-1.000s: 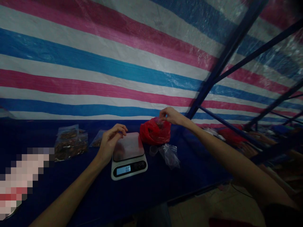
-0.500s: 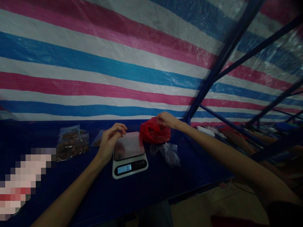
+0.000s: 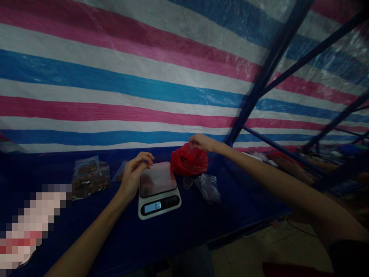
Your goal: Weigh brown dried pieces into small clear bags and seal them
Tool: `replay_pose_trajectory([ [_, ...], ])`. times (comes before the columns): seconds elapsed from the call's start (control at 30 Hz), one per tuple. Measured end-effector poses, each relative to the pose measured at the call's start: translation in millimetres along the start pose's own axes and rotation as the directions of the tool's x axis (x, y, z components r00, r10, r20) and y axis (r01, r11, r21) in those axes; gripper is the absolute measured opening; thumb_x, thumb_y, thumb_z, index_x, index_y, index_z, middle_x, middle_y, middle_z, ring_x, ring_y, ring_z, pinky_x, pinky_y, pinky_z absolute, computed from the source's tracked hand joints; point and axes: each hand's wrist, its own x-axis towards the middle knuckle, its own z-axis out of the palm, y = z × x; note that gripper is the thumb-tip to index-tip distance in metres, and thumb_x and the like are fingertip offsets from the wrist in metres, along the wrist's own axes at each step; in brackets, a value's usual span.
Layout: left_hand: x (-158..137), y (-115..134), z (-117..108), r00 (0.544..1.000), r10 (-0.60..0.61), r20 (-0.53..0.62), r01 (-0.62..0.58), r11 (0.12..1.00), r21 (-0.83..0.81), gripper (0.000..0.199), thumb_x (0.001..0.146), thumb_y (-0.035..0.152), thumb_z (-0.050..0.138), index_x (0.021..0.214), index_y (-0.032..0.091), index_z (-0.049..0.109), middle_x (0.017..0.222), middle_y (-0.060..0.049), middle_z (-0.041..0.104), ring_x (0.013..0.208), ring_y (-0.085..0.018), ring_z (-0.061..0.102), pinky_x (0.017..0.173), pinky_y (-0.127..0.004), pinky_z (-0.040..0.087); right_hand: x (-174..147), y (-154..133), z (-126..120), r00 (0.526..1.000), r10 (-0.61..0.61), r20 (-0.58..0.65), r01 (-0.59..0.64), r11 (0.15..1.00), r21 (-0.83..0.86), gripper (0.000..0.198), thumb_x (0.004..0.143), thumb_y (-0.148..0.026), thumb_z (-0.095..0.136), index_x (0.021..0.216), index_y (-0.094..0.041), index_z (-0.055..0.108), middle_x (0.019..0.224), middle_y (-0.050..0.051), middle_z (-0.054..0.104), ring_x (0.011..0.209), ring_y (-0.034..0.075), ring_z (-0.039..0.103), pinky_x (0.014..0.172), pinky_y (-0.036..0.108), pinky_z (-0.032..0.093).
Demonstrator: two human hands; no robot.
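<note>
My left hand (image 3: 136,169) hovers at the back left corner of a kitchen scale (image 3: 158,180), fingers loosely bent and apart from the thumb, with nothing visible in them. The scale's plate is bare and its display reads 0.0. Right behind the scale's right side sits a red plastic bag (image 3: 187,163), its mouth gathered open with dark contents just showing. My right hand (image 3: 201,141) is closed at the bag's back right rim, fingertips pointing down; they appear to grip the plastic, though they are partly hidden.
Zip bags of brown pieces (image 3: 90,181) lie at the left, with a smaller bag (image 3: 120,172) behind my left hand. Right of the scale are a small clear cup (image 3: 188,182) and empty clear bags (image 3: 208,188). A blue metal frame (image 3: 248,107) rises at the right, before a striped sheet.
My right hand has risen slightly at the rim of the red bag. My left hand stays beside the scale, and the view has shifted a little.
</note>
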Motion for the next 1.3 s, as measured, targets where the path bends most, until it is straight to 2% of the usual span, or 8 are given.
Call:
replay_pose_trajectory([
  [0.3,1,-1,-2,1.000,-0.002,-0.004,0.002,1.000,0.024,0.015,0.085,0.019,0.058,0.072,0.019,0.065,0.100,-0.006,0.063,0.103,-0.023,0.057,0.084,-0.033,0.041,-10,-10,-22,0.997,0.072,0.009,-0.071,0.996,-0.055,0.025,0.080,-0.007,0.062,0.093,-0.011,0.082,0.087,0.012,0.079,0.076,0.019,0.068,0.068,0.027,0.043],
  [0.5,1,2,-5,1.000,0.006,-0.009,-0.006,1.000,0.022,0.018,0.086,0.020,0.057,0.069,0.018,0.063,0.095,-0.006,0.062,0.097,-0.021,0.057,0.083,-0.032,0.042,-30,-1,-43,0.978,0.104,-0.183,-0.083,0.990,0.117,0.028,0.084,-0.010,0.060,0.102,-0.011,0.081,0.098,0.014,0.080,0.083,0.021,0.073,0.075,0.029,0.052],
  [0.63,4,8,-4,0.999,0.020,-0.028,-0.019,0.999,0.031,0.018,0.086,0.021,0.057,0.069,0.018,0.062,0.093,-0.006,0.062,0.094,-0.021,0.058,0.082,-0.032,0.044,-50,-12,-50,0.910,0.215,-0.354,-0.102,0.945,0.310,0.031,0.089,-0.015,0.055,0.108,-0.011,0.080,0.097,0.013,0.081,0.082,0.023,0.076,0.077,0.035,0.059],
  [0.8,7,36,-19,0.986,0.163,-0.022,-0.147,0.935,0.323,0.020,0.087,0.023,0.056,0.068,0.019,0.061,0.091,-0.006,0.064,0.093,-0.022,0.060,0.086,-0.034,0.046,-109,-62,-6,0.747,0.185,-0.639,-0.150,0.983,0.109,0.046,0.088,-0.008,0.047,0.123,-0.020,0.076,0.122,0.008,0.076,0.113,0.027,0.072,0.103,0.045,0.056],
  [0.9,4,48,-49,0.977,0.208,0.042,-0.189,0.763,0.618,0.021,0.088,0.020,0.050,0.069,0.021,0.059,0.084,-0.004,0.064,0.086,-0.021,0.061,0.083,-0.034,0.045,-158,-80,60,0.831,0.135,-0.540,-0.156,0.988,0.007,0.066,0.079,0.001,0.041,0.131,-0.025,0.071,0.140,0.004,0.066,0.131,0.025,0.062,0.112,0.045,0.051],
  [1.03,-9,39,-102,0.993,-0.014,0.119,-0.101,0.442,0.891,0.017,0.090,0.028,0.054,0.088,0.022,0.070,0.093,-0.007,0.070,0.088,-0.025,0.065,0.083,-0.036,0.047,-200,-77,134,0.926,0.219,-0.306,-0.208,0.976,0.072,0.076,0.083,0.002,0.037,0.148,-0.034,0.056,0.156,0.002,0.050,0.140,0.024,0.053,0.113,0.046,0.050],
  [1.2,-22,9,-121,0.979,-0.126,0.159,-0.093,0.416,0.904,0.051,0.087,0.048,0.068,0.130,0.021,0.065,0.137,-0.015,0.064,0.124,-0.033,0.060,0.105,-0.044,0.045,-198,-68,141,0.989,0.136,-0.057,-0.115,0.954,0.277,0.069,0.098,-0.034,0.056,0.161,-0.041,0.028,0.167,0.001,0.029,0.151,0.028,0.032,0.118,0.045,0.043],
  [1.3,-19,-3,-111,0.950,-0.221,0.219,-0.117,0.399,0.909,0.037,0.086,0.041,0.069,0.116,0.020,0.072,0.124,-0.015,0.071,0.114,-0.033,0.065,0.100,-0.043,0.046,-187,-69,126,0.976,0.185,-0.112,-0.135,0.927,0.350,0.064,0.100,-0.040,0.053,0.160,-0.041,0.030,0.166,0.001,0.033,0.150,0.028,0.037,0.119,0.047,0.043],
])
